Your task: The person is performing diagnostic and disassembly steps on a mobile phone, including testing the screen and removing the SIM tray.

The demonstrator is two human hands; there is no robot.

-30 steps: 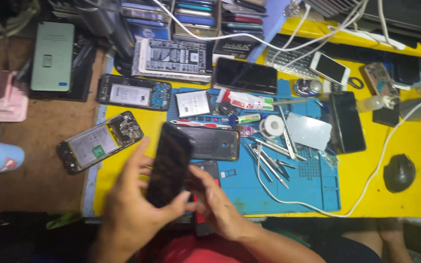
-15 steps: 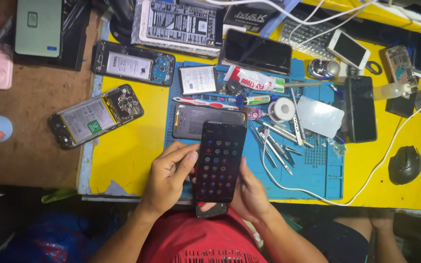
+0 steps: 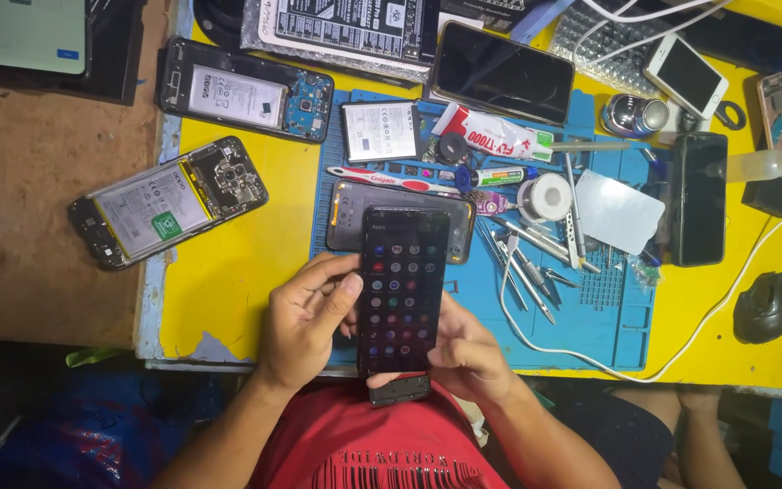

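Note:
I hold a black smartphone (image 3: 400, 290) upright over the near edge of a blue work mat (image 3: 608, 317). Its screen is lit and shows rows of round app icons. My left hand (image 3: 305, 317) grips its left side with the thumb against the edge. My right hand (image 3: 468, 349) cups its lower right side from beneath. A small dark part (image 3: 400, 391) shows just below the phone, over my red shirt. Behind the phone lies another phone (image 3: 346, 217), face down on the mat.
On the yellow table (image 3: 228, 281) lie two opened phones with bare batteries (image 3: 169, 201) (image 3: 244, 91), a loose battery (image 3: 380, 131), tweezers and screwdrivers (image 3: 527, 263), a solder spool (image 3: 545, 195), a glue tube (image 3: 491, 136), dark phones (image 3: 697, 197) (image 3: 504, 72), a white cable (image 3: 726, 308) and a black mouse (image 3: 765, 306).
The phone was tilted with a dark screen a second ago; now it faces me lit, and my hands have drawn it toward the table's near edge.

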